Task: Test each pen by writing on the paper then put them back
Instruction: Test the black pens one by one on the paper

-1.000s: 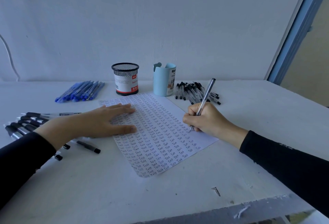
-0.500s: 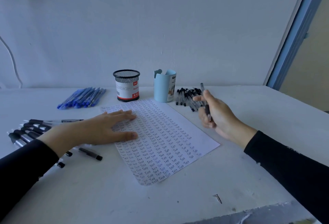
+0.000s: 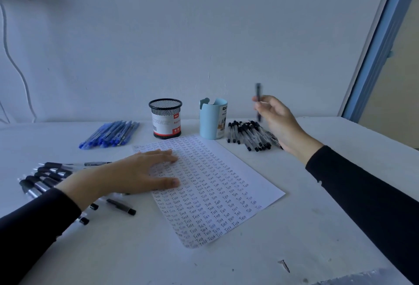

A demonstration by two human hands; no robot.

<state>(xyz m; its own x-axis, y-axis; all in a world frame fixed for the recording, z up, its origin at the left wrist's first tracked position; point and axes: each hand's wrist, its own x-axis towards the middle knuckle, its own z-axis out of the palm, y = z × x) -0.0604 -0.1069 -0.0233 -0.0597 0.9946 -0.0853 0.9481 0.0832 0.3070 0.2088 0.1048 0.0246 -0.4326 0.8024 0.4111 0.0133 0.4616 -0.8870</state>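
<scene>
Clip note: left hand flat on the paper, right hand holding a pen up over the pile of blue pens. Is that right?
Not quite. The head view shows the right hand holding the pen over the black-capped pens beside the light blue cup; the blue pens lie far to its left. The left hand is flat on the paper.

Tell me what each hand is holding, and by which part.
The right hand pinches a blurred dark pen, roughly upright, about mid-barrel with its fingertips. The left hand holds nothing; it rests flat on the paper.
</scene>
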